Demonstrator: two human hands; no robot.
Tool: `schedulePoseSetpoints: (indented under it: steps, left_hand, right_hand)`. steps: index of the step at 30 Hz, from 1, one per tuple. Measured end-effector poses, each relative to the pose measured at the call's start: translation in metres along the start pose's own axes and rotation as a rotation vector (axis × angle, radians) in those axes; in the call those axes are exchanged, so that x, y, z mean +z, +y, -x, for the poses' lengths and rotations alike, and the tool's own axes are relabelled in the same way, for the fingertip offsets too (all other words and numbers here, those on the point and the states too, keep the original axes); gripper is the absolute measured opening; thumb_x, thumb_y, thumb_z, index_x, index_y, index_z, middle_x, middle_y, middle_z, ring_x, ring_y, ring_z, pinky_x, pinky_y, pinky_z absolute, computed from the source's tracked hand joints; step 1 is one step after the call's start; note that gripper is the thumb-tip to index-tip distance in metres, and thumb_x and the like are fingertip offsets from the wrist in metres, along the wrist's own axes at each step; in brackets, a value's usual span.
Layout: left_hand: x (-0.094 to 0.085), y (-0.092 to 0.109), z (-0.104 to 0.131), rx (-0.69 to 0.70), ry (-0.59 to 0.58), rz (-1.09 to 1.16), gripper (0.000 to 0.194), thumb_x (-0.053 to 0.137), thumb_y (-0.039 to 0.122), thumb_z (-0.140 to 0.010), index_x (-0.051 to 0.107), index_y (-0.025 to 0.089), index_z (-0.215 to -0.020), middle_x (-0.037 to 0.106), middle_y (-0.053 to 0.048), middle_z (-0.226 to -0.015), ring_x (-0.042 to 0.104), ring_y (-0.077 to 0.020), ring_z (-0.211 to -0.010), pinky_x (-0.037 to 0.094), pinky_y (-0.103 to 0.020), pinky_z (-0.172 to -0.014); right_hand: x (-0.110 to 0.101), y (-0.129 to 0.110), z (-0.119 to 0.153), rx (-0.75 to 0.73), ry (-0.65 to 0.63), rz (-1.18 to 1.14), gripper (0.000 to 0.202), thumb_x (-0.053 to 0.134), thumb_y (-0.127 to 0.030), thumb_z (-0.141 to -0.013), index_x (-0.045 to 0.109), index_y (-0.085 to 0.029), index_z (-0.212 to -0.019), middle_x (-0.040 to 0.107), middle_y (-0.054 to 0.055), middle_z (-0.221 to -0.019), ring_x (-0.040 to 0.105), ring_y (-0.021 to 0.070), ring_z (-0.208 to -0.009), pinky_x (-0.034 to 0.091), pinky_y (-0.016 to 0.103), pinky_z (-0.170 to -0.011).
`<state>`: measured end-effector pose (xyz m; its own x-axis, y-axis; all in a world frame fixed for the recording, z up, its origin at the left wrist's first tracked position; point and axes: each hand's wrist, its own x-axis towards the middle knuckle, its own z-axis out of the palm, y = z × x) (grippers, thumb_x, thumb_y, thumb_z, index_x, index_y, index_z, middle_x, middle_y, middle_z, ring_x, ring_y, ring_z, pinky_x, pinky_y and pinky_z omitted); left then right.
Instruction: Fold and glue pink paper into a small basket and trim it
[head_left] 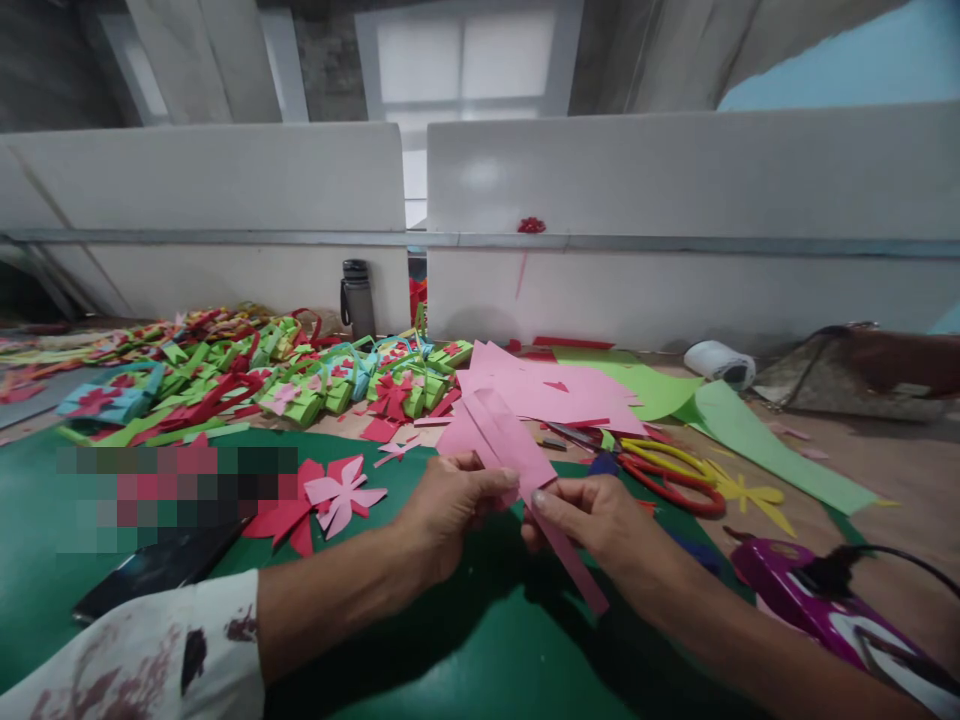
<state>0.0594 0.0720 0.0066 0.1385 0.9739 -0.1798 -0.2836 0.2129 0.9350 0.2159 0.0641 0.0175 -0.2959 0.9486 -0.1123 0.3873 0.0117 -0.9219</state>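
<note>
A folded piece of pink paper (506,435) is held up over the green mat (420,655), with a narrow pink strip (574,570) slanting down from it to the right. My left hand (454,505) pinches the folded paper at its lower left. My right hand (581,515) pinches its lower right corner, where the strip passes; whether the strip is joined to the paper I cannot tell. Left of my hands lie a pink paper flower (345,495) and a red paper flower (289,510). Pink paper sheets (570,390) lie behind the held piece.
Red-handled scissors (675,485) and yellow-handled ones (660,450) lie at right, near a purple power strip (810,600) with a cable. Small green paper bags (300,395) are heaped at left. A dark bottle (358,300) stands behind; a phone (161,565) lies left.
</note>
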Motion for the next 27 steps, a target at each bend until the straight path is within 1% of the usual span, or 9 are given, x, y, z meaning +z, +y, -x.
schedulePoseSetpoints:
  steps: [3, 5, 8, 10, 14, 19, 23, 27]
  left_hand:
    - [-0.0005, -0.0019, -0.0012, -0.03, 0.003, -0.003, 0.015, 0.069, 0.016, -0.058, 0.054, 0.014, -0.059, 0.051, 0.004, -0.049, 0.041, -0.0062, -0.044, 0.022, -0.021, -0.044]
    - [-0.0007, -0.0018, -0.002, -0.053, 0.004, 0.002, 0.017, 0.07, 0.016, -0.057, 0.053, 0.015, -0.06, 0.052, 0.004, -0.05, 0.044, -0.0068, -0.045, 0.023, -0.02, -0.044]
    - [-0.0011, -0.0007, -0.0026, -0.071, 0.003, 0.005, 0.021, 0.072, 0.017, -0.056, 0.052, 0.014, -0.062, 0.055, 0.003, -0.052, 0.043, -0.0061, -0.044, 0.024, -0.02, -0.043]
    - [-0.0016, -0.0001, -0.0028, -0.066, -0.012, 0.011, 0.021, 0.073, 0.018, -0.056, 0.053, 0.014, -0.063, 0.056, 0.002, -0.053, 0.043, -0.0062, -0.044, 0.024, -0.019, -0.043]
    - [-0.0023, 0.0001, -0.0031, -0.037, -0.046, 0.029, 0.019, 0.074, 0.016, -0.055, 0.056, 0.013, -0.061, 0.058, 0.0, -0.055, 0.05, -0.0081, -0.048, 0.027, -0.019, -0.043]
    - [-0.0025, -0.0015, -0.0026, -0.013, -0.085, 0.068, 0.017, 0.075, 0.016, -0.056, 0.06, 0.012, -0.063, 0.058, 0.0, -0.056, 0.05, -0.0073, -0.049, 0.03, -0.018, -0.043]
    - [-0.0023, -0.0031, -0.0027, -0.014, -0.077, 0.072, 0.016, 0.074, 0.015, -0.055, 0.059, 0.012, -0.059, 0.057, 0.0, -0.054, 0.05, -0.0074, -0.048, 0.032, -0.018, -0.044]
    - [-0.0025, -0.0028, -0.0033, -0.024, -0.067, 0.059, 0.017, 0.074, 0.016, -0.055, 0.059, 0.011, -0.06, 0.058, 0.0, -0.055, 0.05, -0.0075, -0.048, 0.032, -0.019, -0.044]
  right_hand:
    - [0.0006, -0.0007, 0.0002, -0.01, 0.02, 0.047, 0.035, 0.052, -0.042, -0.078, 0.066, -0.016, -0.06, 0.067, 0.004, -0.061, 0.046, 0.0104, -0.048, 0.032, 0.024, -0.048]
    - [0.0007, -0.001, 0.0003, -0.027, 0.034, 0.069, 0.034, 0.051, -0.04, -0.077, 0.066, -0.016, -0.059, 0.067, 0.004, -0.06, 0.046, 0.0108, -0.048, 0.033, 0.024, -0.049]
    - [0.0006, -0.0015, 0.0003, -0.055, 0.05, 0.089, 0.032, 0.051, -0.038, -0.076, 0.065, -0.015, -0.058, 0.068, 0.004, -0.061, 0.05, 0.012, -0.051, 0.035, 0.024, -0.052]
    - [0.0007, -0.0017, 0.0002, -0.074, 0.057, 0.102, 0.031, 0.05, -0.036, -0.077, 0.065, -0.015, -0.058, 0.068, 0.004, -0.061, 0.051, 0.0125, -0.052, 0.036, 0.025, -0.053]
    - [0.0005, -0.0018, 0.0001, -0.092, 0.071, 0.115, 0.029, 0.05, -0.033, -0.076, 0.064, -0.016, -0.057, 0.067, 0.004, -0.06, 0.052, 0.013, -0.053, 0.036, 0.025, -0.053]
    - [-0.001, -0.0024, 0.002, -0.112, 0.064, 0.125, 0.027, 0.05, -0.028, -0.075, 0.063, -0.016, -0.054, 0.066, 0.004, -0.058, 0.053, 0.0138, -0.054, 0.035, 0.025, -0.052]
    - [-0.0015, -0.0022, 0.0034, -0.112, 0.071, 0.138, 0.027, 0.049, -0.028, -0.075, 0.063, -0.016, -0.055, 0.066, 0.004, -0.057, 0.052, 0.0131, -0.053, 0.035, 0.024, -0.051]
    - [-0.0015, 0.0001, 0.0025, -0.113, 0.074, 0.138, 0.028, 0.049, -0.029, -0.075, 0.063, -0.015, -0.054, 0.065, 0.004, -0.057, 0.05, 0.0127, -0.051, 0.034, 0.025, -0.05]
